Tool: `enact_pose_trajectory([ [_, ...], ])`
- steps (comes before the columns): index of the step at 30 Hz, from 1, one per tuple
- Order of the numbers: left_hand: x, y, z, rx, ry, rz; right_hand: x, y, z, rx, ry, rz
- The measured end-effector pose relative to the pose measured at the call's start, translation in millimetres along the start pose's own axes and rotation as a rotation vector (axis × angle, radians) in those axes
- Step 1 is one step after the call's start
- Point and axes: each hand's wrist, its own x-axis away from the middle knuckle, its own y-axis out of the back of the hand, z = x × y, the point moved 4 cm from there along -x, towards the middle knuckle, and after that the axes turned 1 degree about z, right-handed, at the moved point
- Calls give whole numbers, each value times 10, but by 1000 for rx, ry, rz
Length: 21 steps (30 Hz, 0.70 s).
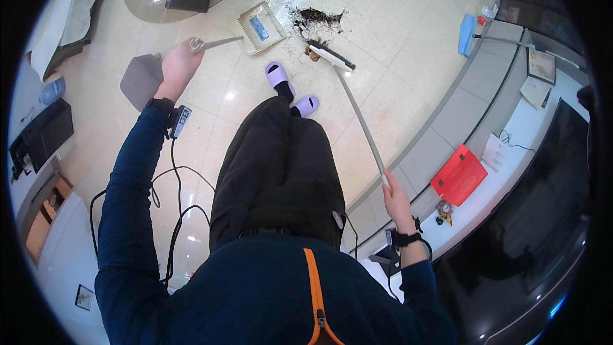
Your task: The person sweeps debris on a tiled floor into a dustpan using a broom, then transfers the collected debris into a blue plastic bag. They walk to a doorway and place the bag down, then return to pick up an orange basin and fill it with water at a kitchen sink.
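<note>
My left hand (182,62) is closed round the end of the long handle of a beige dustpan (272,36). The pan rests on the tiled floor ahead of my feet, with a blue patch showing inside it. In my right hand (398,203) is the grey pole of a broom (336,59), its white head and dark bristles down on the floor right of the pan. A heap of dark debris (317,17) lies just beyond the broom head, with crumbs scattered toward the pan. Something brownish (312,55) sits against the left end of the bristles.
My feet are in lilac slippers (278,75). A grey stool (141,82) stands beside my left hand. Along the right runs a low cabinet (440,105) bearing a red case (459,176) and a large dark screen (530,217). A black cable (177,217) hangs from my left wrist.
</note>
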Motion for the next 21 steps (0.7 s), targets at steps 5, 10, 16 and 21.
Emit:
enact_pose_trajectory([
  [5,17,-23,6,10,4,-5,235,14,-48,62,-46,-5],
  [10,35,-13,27,-2,-4,-28,-233,-190,26,149,-18,-17],
  [16,31,-39,55,18,-17,-22,211,-283,-174,79,-43,53],
  [21,68,9,81,50,14,33,576,-289,-318,-19,-190,61],
])
